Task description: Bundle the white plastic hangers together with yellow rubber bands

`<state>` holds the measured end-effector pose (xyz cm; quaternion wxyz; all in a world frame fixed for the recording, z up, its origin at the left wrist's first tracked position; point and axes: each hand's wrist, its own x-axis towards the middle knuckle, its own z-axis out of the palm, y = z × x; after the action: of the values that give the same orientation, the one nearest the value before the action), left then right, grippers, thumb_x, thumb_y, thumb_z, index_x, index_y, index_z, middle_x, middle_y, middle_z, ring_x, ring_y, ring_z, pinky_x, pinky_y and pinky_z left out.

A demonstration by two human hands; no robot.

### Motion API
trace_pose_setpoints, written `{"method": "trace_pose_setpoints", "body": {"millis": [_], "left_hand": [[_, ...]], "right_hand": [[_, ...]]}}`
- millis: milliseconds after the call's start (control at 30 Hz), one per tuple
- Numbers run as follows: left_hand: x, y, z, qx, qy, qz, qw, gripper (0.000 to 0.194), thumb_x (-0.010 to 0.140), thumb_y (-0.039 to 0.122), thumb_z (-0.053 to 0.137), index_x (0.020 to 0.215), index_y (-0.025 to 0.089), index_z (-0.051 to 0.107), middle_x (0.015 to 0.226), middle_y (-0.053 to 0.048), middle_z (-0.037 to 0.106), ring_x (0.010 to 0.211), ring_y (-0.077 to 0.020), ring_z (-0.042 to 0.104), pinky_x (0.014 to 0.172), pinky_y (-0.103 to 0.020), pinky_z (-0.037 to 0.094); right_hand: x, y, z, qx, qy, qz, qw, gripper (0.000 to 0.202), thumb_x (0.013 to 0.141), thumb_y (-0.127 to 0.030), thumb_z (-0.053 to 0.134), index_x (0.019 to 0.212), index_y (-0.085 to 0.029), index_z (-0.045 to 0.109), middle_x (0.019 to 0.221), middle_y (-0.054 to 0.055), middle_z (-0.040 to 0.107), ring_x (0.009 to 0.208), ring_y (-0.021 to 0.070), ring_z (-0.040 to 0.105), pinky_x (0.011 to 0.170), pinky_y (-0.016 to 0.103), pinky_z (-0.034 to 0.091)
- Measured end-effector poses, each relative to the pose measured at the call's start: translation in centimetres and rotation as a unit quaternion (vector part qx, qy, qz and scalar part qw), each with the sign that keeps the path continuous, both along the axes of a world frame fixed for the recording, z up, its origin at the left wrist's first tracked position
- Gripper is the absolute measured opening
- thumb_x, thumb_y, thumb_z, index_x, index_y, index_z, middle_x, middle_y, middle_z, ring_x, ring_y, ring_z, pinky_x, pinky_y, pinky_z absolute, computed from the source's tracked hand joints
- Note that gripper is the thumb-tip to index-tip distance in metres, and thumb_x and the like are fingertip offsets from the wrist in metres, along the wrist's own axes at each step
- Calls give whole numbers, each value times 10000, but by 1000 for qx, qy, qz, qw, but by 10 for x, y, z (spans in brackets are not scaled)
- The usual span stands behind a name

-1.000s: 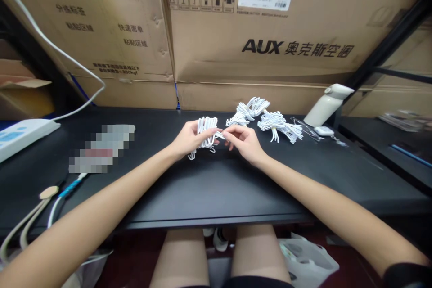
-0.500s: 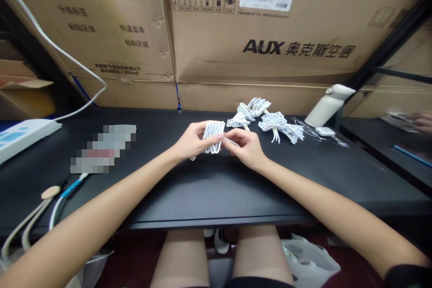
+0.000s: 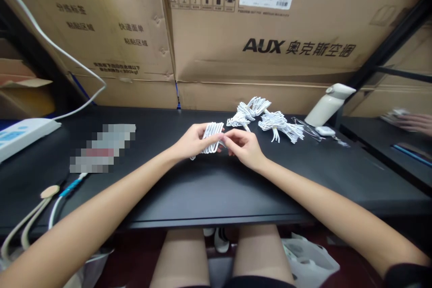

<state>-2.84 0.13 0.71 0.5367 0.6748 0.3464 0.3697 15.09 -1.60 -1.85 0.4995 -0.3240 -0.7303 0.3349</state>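
My left hand [image 3: 192,141] is closed around a white cord [image 3: 212,138], folded into several side-by-side loops above the black desk. A short loop of the cord pokes out beneath its palm. Pressed up against the right side of the loops, my right hand [image 3: 245,147] is closed, thumb and forefinger pinching the cord next to my left thumb. Its other fingers curl under and are partly hidden. Just beyond my hands lie one clump of gathered white cords [image 3: 254,109] and, right of it, another bundle of white cords [image 3: 279,127].
Large cardboard boxes [image 3: 209,58] stand along the back. A cream bottle [image 3: 326,110] and a small white device [image 3: 324,131] are at the right. To the left are a white power strip [image 3: 30,137] and a pixelated flat object [image 3: 103,148]. Another person's hand [image 3: 416,121] shows far right.
The loops in my left hand have tilted slightly and look more closely packed. My right hand has shifted slightly left, and the loose strand at its fingers shows less.
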Motion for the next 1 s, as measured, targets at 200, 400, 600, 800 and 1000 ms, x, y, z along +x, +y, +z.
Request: {"method": "trace_pose_setpoints", "body": {"millis": [200,400,600,800,1000], "left_hand": [[6,-8,3,17,-14,-9,1000,413,726,424,719,1017,138,655,875,-59,731,770,-208,714,707,-288,582],[3,-12,13,27,17,-25,999,315,735,424,703,859,137,660,730,-35,707,610,-181,695,532,-231,549],[-7,4,11,28,22,25,999,305,730,442,694,731,143,632,621,-30,682,510,-161,650,479,-223,513],[-7,17,-1,5,-56,153,987,348,785,473,628,796,125,629,566,-24,652,473,-144,628,506,-229,519],[-3,18,-2,-20,-99,241,965,323,798,433,641,837,114,605,591,-30,653,488,-126,619,513,-231,547]], "right_hand": [[2,-4,2,285,-96,-94,949,165,890,-203,513,814,-162,654,685,27,666,582,111,581,588,234,482],[-3,-11,7,274,-111,-106,949,178,895,-201,490,813,-171,646,667,19,642,561,113,549,584,242,468],[-5,-13,4,162,-109,-105,975,236,898,-328,513,1036,-199,654,839,58,664,635,146,564,592,292,484],[-6,-3,-5,128,-21,-156,979,363,872,-311,541,1223,-220,518,1149,98,609,792,154,613,581,266,511],[2,12,-16,117,-211,-61,969,477,901,-302,495,1349,-158,417,1311,161,541,1209,253,518,972,429,467]]}}
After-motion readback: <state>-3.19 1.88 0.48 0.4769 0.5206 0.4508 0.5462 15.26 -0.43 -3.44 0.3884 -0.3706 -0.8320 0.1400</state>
